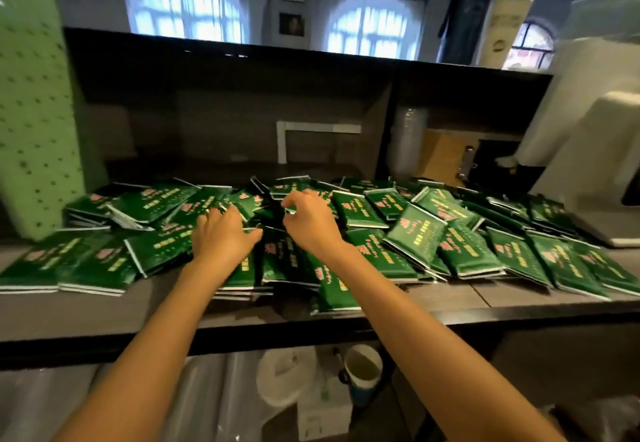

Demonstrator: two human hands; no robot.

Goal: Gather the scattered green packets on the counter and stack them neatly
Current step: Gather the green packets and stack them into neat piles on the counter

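Note:
Many green packets (pixel 415 237) with red and yellow print lie scattered and overlapping across the dark counter (pixel 519 296). Both my arms reach into the middle of the heap. My left hand (pixel 221 230) rests palm down on the packets, fingers spread and thumb pointing right. Beside it, my right hand (pixel 311 220) has its fingers curled, and thumb and forefinger pinch the edge of a green packet (pixel 273 209) in the pile. A short stack of packets (pixel 90 209) sits at the far left.
A green dotted panel (pixel 31 112) stands at the left end. A white machine (pixel 595 164) sits at the right end. A shelf wall (pixel 242 123) rises behind the heap. Under the counter are a blue cup (pixel 363 372) and plastic bags (pixel 280 376).

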